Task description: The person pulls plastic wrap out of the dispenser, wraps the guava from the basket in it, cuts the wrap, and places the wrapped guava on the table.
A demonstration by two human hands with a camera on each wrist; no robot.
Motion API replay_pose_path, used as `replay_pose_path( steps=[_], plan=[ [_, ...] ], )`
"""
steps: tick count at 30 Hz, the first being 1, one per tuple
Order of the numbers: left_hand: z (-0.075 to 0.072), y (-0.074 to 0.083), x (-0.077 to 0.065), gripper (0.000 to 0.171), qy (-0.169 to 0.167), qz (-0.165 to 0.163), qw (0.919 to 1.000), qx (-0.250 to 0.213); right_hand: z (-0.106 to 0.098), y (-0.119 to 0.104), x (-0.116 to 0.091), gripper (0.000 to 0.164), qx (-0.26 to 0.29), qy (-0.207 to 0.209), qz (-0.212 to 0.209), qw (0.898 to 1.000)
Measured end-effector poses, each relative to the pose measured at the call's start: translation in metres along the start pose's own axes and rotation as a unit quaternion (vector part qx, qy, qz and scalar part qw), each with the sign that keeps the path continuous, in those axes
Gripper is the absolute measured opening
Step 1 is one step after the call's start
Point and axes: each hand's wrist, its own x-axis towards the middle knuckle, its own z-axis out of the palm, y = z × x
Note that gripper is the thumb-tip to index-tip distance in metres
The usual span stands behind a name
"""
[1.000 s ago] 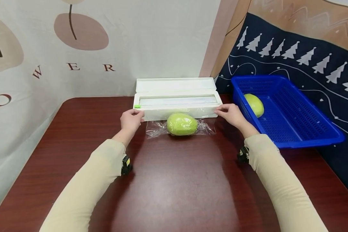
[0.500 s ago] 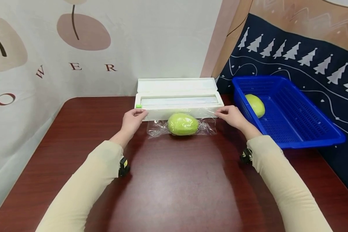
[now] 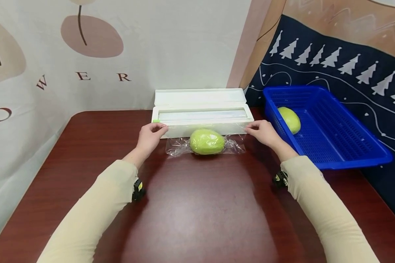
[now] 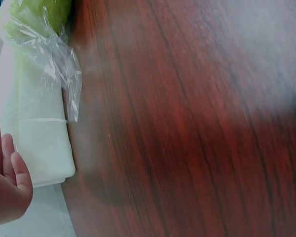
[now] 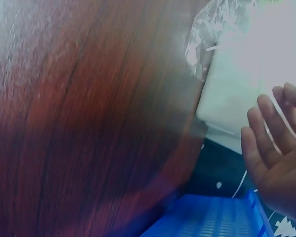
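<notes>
A green oval fruit [image 3: 206, 141], wrapped in shiny cling film [image 3: 178, 147], lies on the table before a white cling film dispenser [image 3: 200, 128] with its lid raised. The film spreads out crumpled at both ends of the fruit. At the dispenser's front left corner, my left hand [image 3: 148, 138] pinches a film edge between thumb and forefinger. My right hand [image 3: 264, 133] pinches the same sheet at the front right corner, so it stretches between the hands behind the fruit. In the wrist views, the left fingers [image 4: 7, 158] and right fingers [image 5: 266, 128] show beside the white box.
A blue plastic basket [image 3: 342, 162] stands to the right, close to my right forearm, with another green fruit [image 3: 289, 119] inside. A printed cloth wall [image 3: 191, 44] rises directly behind the dispenser. A small green slider [image 3: 156, 121] sits at the dispenser's left end.
My left hand has shifted slightly right, inward along the dispenser's front, and the right hand has come down a little. Fruit and dispenser stay in place; both hands keep pinching the film.
</notes>
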Motion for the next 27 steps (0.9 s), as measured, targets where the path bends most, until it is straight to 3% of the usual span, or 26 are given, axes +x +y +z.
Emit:
replay_pose_path(
  steps=[9, 18, 22, 27],
  plan=[
    [-0.012, -0.005, -0.005, 0.027, -0.063, 0.038, 0.9972, -0.013, -0.001, -0.003, -0.007, 0.022, -0.021, -0.017, 0.025, 0.999],
    [-0.024, -0.018, -0.009, 0.023, -0.144, 0.072, 0.9869, -0.006, 0.005, 0.003, -0.010, 0.021, -0.036, -0.046, 0.026, 0.998],
    [-0.026, -0.023, -0.012, 0.013, -0.194, 0.101, 0.9735, 0.067, 0.010, 0.004, -0.011, 0.020, -0.056, -0.066, -0.001, 0.996],
    [-0.024, -0.021, -0.017, 0.016, -0.271, 0.117, 0.9435, 0.151, 0.016, 0.001, -0.013, 0.018, -0.081, -0.096, -0.035, 0.992]
  ],
)
